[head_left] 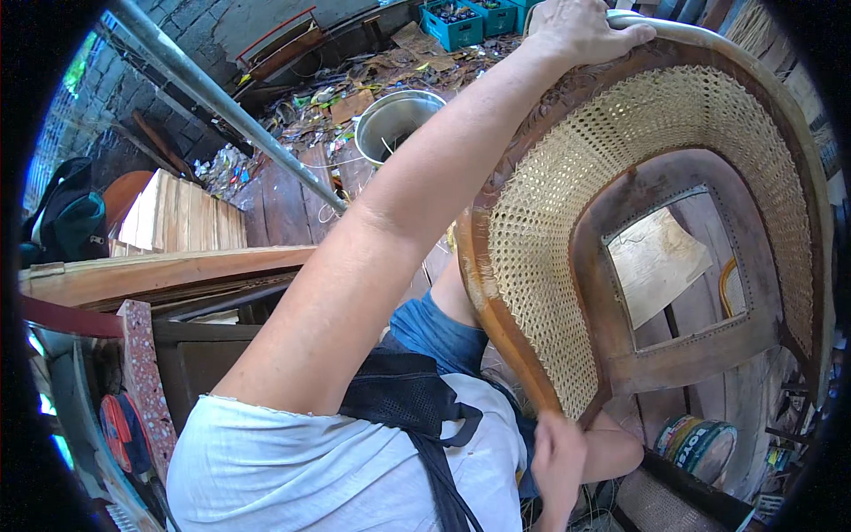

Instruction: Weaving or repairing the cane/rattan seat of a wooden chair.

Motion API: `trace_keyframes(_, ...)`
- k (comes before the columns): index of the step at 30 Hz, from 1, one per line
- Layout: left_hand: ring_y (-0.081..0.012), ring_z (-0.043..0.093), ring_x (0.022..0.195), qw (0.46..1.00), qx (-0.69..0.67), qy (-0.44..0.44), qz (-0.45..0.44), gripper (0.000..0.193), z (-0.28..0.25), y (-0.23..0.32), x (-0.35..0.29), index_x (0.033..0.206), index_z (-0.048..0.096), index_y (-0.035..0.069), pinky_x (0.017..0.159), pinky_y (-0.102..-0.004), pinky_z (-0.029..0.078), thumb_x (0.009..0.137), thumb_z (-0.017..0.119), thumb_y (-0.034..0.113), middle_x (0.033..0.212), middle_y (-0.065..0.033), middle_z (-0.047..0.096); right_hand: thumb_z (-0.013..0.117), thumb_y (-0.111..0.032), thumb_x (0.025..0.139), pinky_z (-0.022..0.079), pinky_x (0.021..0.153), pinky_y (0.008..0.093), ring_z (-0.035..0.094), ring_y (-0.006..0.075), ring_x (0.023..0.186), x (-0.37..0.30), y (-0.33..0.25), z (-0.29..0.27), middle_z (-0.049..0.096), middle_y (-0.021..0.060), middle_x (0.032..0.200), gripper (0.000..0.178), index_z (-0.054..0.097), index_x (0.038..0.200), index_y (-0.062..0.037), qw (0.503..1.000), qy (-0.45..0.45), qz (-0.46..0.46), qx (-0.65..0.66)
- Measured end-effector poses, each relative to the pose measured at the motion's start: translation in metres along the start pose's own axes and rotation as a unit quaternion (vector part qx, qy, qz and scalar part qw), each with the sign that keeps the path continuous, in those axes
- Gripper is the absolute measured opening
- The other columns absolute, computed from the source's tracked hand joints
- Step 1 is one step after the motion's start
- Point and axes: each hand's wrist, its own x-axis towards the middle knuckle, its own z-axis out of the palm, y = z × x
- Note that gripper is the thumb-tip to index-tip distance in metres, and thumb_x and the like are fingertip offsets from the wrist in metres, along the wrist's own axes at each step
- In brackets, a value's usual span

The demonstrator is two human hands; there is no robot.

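A curved wooden armchair frame (490,293) with woven cane panels (542,213) is tilted in front of me. Its seat frame (656,368) has a square opening through which the floor shows. My left arm reaches across, and my left hand (581,34) is closed over the carved top rail, thumb along the rim and the other fingers partly hidden. Down at the lower end of the cane panel, close to my bent knee, is my right hand (558,457). Its fingers are curled together and slightly blurred; whatever they pinch is hidden.
A metal bucket (377,133) stands beyond my left arm, amid scattered debris. A metal pole (239,115) slants across the upper left. Wooden boards (177,217) and a long plank (177,277) lie at left. Right of my knee sits a round can (705,448). Blue-green crates (456,28) are at the back.
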Motion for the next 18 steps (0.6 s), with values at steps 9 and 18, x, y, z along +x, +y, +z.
trace_keyframes(9, -0.0315, 0.071, 0.082, 0.998, 0.022, 0.035, -0.057, 0.075, 0.011, -0.005, -0.008, 0.080, 0.073, 0.000, 0.077, -0.0395, 0.056, 0.072, 0.054, 0.071, 0.085, -0.0197, 0.071, 0.061, -0.012, 0.091, 0.050, 0.080, 0.0394, 0.062, 0.0323, 0.090, 0.294, -0.029, 0.083, 0.064, 0.0178, 0.097, 0.023, 0.060, 0.110, 0.0012, 0.972, 0.087, -0.150, 0.156)
trace_keyframes(18, -0.0367, 0.066, 0.069, 0.995, -0.047, 0.084, 0.019, 0.063, 0.035, 0.006, 0.006, 0.067, 0.071, 0.004, 0.060, -0.0448, 0.052, 0.075, 0.059, 0.065, 0.070, -0.0184, 0.066, 0.065, -0.010, 0.087, 0.046, 0.092, 0.0353, 0.058, 0.0218, 0.106, 0.372, 0.043, 0.118, 0.058, 0.0131, 0.126, 0.049, 0.049, 0.133, -0.0011, 0.963, 0.131, -0.206, 0.115)
